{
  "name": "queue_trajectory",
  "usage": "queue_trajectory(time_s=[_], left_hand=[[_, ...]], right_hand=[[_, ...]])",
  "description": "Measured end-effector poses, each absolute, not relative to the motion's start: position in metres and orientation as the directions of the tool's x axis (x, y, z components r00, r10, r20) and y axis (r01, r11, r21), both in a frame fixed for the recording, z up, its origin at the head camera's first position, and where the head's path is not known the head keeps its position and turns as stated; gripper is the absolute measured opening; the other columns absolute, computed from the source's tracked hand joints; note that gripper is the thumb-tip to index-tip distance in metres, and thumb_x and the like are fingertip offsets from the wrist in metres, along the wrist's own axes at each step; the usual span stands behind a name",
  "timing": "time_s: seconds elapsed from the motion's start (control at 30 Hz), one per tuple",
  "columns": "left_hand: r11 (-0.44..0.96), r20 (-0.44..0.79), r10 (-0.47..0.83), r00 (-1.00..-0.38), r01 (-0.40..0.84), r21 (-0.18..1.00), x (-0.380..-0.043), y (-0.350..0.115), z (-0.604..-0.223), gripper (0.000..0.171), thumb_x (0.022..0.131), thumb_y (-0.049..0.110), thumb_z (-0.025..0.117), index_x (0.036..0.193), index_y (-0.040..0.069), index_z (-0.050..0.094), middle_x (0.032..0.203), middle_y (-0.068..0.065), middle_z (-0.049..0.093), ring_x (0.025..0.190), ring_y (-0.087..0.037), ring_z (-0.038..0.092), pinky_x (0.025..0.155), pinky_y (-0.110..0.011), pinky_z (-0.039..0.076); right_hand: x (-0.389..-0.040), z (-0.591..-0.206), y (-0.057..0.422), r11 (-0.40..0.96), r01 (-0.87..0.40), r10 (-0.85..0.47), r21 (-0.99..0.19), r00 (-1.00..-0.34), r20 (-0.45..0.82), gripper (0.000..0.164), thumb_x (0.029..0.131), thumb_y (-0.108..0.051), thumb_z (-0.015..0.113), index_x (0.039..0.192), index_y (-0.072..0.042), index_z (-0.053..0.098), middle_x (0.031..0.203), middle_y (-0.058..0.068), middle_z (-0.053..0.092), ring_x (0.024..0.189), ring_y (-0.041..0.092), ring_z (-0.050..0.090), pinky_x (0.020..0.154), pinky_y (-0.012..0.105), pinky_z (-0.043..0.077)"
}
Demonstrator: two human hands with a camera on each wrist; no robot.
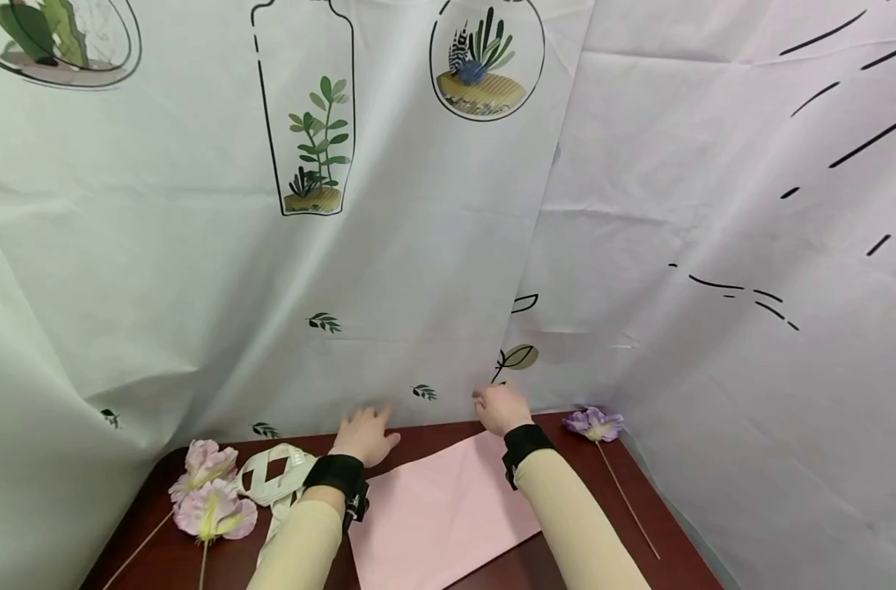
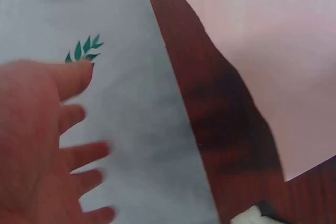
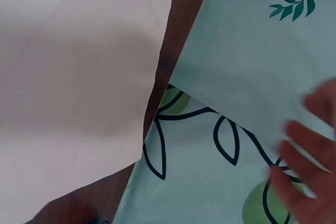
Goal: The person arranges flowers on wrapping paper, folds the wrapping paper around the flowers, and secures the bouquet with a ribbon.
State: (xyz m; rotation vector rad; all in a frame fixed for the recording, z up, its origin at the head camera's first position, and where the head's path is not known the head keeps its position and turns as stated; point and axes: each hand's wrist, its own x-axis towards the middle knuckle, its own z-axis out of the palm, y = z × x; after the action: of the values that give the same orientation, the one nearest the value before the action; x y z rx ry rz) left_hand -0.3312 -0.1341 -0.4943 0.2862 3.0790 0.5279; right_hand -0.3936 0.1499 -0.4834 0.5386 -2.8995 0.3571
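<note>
A pink sheet [image 1: 448, 512], paper-like and slightly creased, lies flat on the dark red-brown table [image 1: 521, 565]. My left hand [image 1: 365, 436] hovers past the sheet's far left corner; the left wrist view shows its fingers spread with nothing between them. Beyond the sheet's far right corner is my right hand [image 1: 502, 408], in front of the patterned curtain. Its loosely bent fingers [image 3: 307, 169] are blurred in the right wrist view and hold nothing. Both hands are apart from the sheet [image 2: 273, 51] in the wrist views.
Two pale pink artificial flowers [image 1: 215, 510] on stems lie at the left. Beside them is a white latticed strip [image 1: 274, 467], partly behind my left forearm. A purple flower [image 1: 595, 424] lies at the right. The white printed curtain [image 1: 418, 270] hangs along the table's far edge.
</note>
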Motion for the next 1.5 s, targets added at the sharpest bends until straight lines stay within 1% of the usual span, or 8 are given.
queue_trajectory(time_s=[0.17,0.37,0.53,0.63,0.73,1.17,1.37,1.5], left_hand=[[0.89,-0.068,0.209,-0.976,0.161,0.427,-0.333,-0.137,-0.521,0.067,0.104,0.031,0.078,0.159,0.0,0.057,0.157,-0.032,0.056,0.147,-0.053,0.051,0.118,-0.076,0.038],[0.895,-0.01,0.177,-0.984,0.157,0.417,-0.338,-0.142,-0.575,0.078,0.095,0.041,0.087,0.155,0.0,0.06,0.147,-0.034,0.06,0.138,-0.055,0.056,0.11,-0.079,0.043],[0.886,-0.017,0.149,-0.989,0.125,0.447,-0.318,-0.142,-0.571,0.078,0.085,0.037,0.095,0.147,-0.001,0.066,0.141,-0.032,0.062,0.134,-0.053,0.057,0.11,-0.075,0.046],[0.888,-0.002,0.149,-0.989,0.133,0.44,-0.309,-0.143,-0.568,0.077,0.081,0.035,0.098,0.142,-0.001,0.069,0.136,-0.031,0.063,0.13,-0.051,0.058,0.108,-0.073,0.047],[0.899,0.017,0.153,-0.988,0.147,0.412,-0.304,-0.145,-0.567,0.075,0.078,0.034,0.1,0.137,-0.001,0.071,0.132,-0.029,0.064,0.127,-0.05,0.059,0.106,-0.073,0.047],[0.9,0.04,0.166,-0.985,0.168,0.402,-0.305,-0.155,-0.581,0.06,0.071,0.029,0.107,0.109,0.006,0.067,0.103,-0.014,0.066,0.105,-0.04,0.064,0.094,-0.064,0.053],[0.879,0.044,0.158,-0.986,0.161,0.449,-0.305,-0.159,-0.582,0.057,0.074,0.024,0.107,0.108,0.008,0.064,0.092,-0.006,0.066,0.089,-0.03,0.065,0.086,-0.056,0.055],[0.852,0.058,0.16,-0.985,0.167,0.495,-0.303,-0.164,-0.58,0.041,0.081,0.014,0.101,0.104,0.01,0.067,0.087,-0.001,0.068,0.078,-0.02,0.061,0.076,-0.046,0.055]], right_hand=[[-0.389,-0.495,0.156,0.901,-0.343,-0.378,-0.264,-0.921,-0.096,0.024,0.101,-0.013,0.076,0.124,-0.01,0.083,0.121,0.009,0.08,0.119,0.031,0.073,0.107,0.054,0.055],[-0.383,-0.521,0.168,0.883,-0.373,-0.414,-0.284,-0.905,-0.098,0.05,0.09,-0.009,0.088,0.139,-0.007,0.076,0.141,0.017,0.073,0.137,0.039,0.065,0.116,0.058,0.049],[-0.374,-0.535,0.176,0.889,-0.328,-0.397,-0.32,-0.9,-0.18,0.087,0.08,-0.016,0.099,0.158,-0.01,0.062,0.169,0.028,0.045,0.155,0.051,0.044,0.121,0.066,0.042],[-0.366,-0.539,0.178,0.903,-0.273,-0.361,-0.331,-0.901,-0.242,0.098,0.078,-0.019,0.102,0.164,-0.013,0.056,0.176,0.028,0.032,0.163,0.054,0.028,0.123,0.073,0.035],[-0.358,-0.544,0.179,0.908,-0.241,-0.337,-0.343,-0.906,-0.256,0.1,0.076,-0.018,0.104,0.164,-0.014,0.056,0.178,0.026,0.029,0.165,0.055,0.019,0.123,0.077,0.029],[-0.364,-0.571,0.191,0.904,-0.257,-0.348,-0.341,-0.905,-0.242,0.107,0.07,-0.023,0.107,0.164,-0.016,0.056,0.175,0.029,0.034,0.161,0.058,0.027,0.118,0.079,0.036],[-0.367,-0.577,0.195,0.88,-0.288,-0.39,-0.376,-0.891,-0.23,0.109,0.072,-0.022,0.106,0.167,-0.015,0.052,0.175,0.032,0.032,0.161,0.06,0.025,0.121,0.077,0.033],[-0.363,-0.576,0.197,0.841,-0.285,-0.408,-0.46,-0.892,-0.194,0.106,0.074,-0.017,0.104,0.167,-0.012,0.052,0.174,0.036,0.031,0.161,0.061,0.025,0.123,0.077,0.03]])
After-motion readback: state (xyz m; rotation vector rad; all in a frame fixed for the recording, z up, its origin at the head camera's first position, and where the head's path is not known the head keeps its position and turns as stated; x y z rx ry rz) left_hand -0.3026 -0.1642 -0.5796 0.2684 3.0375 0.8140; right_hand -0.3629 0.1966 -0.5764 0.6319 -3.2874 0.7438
